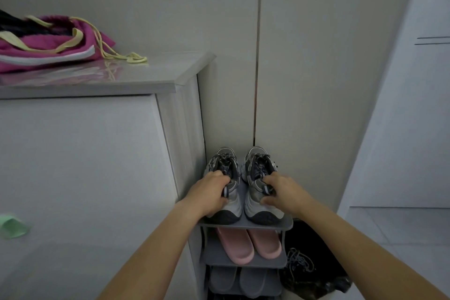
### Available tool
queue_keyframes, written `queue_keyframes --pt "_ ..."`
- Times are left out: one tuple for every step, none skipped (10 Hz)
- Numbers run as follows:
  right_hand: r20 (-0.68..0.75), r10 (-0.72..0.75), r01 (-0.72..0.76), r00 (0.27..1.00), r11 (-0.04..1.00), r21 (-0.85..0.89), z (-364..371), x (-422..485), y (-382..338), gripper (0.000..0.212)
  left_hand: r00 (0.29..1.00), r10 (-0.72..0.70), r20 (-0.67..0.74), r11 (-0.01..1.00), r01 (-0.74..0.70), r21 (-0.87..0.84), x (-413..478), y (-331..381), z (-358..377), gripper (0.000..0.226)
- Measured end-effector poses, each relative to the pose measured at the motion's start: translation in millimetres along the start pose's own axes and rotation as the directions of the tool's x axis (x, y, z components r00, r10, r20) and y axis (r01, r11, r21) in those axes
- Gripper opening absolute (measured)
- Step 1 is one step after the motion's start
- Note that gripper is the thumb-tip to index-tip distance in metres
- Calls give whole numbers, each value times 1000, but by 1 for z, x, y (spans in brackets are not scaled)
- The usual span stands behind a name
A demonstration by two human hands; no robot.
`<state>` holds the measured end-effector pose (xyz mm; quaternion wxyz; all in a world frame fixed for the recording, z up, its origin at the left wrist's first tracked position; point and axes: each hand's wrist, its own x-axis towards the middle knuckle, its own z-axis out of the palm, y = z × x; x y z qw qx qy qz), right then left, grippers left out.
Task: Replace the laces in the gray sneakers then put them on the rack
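Gray sneakers [254,198] atop rack [246,226] — left grip [210,193], right grip [282,190] holding each

head camera, wide-angle, single view | looked forward and down from the person's head | rack [243,226] close, toward 6 o'clock | cabinet [97,80] at 9 o'clock | wall [316,56] at 12

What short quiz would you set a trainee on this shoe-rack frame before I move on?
1. True or false: the gray lace-up sneakers rest on the top shelf of the gray plastic rack.
2. Which pair lies on the shelf directly below? A) brown leather boots B) pink foam slippers C) white sandals
3. Fill in: the left hand and the right hand each grip one ____.
Key: 1 true; 2 B; 3 sneaker.
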<state>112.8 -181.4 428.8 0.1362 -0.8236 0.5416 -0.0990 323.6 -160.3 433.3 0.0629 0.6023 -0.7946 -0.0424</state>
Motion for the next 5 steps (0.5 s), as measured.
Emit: queue_keyframes --pt "27 -3 3 1000 1000 -8 -2 3 0 31 1000 -13 10 1000 13 -1 4 1 0 28" --pt "25 0 0 1000 1000 -10 0 6 0 33 1000 -20 3 1000 20 -3 4 3 2 31" --pt "38 15 -13 999 999 -51 1 6 -5 42 999 -35 2 999 35 12 0 4 6 32" --pt "30 11 -7 999 993 -116 2 3 -7 49 995 -32 -94 997 25 -76 -7 3 16 49" --pt "-44 19 -22 999 996 -83 0 -12 -7 70 984 15 -176 993 -35 -111 -42 11 37 82"
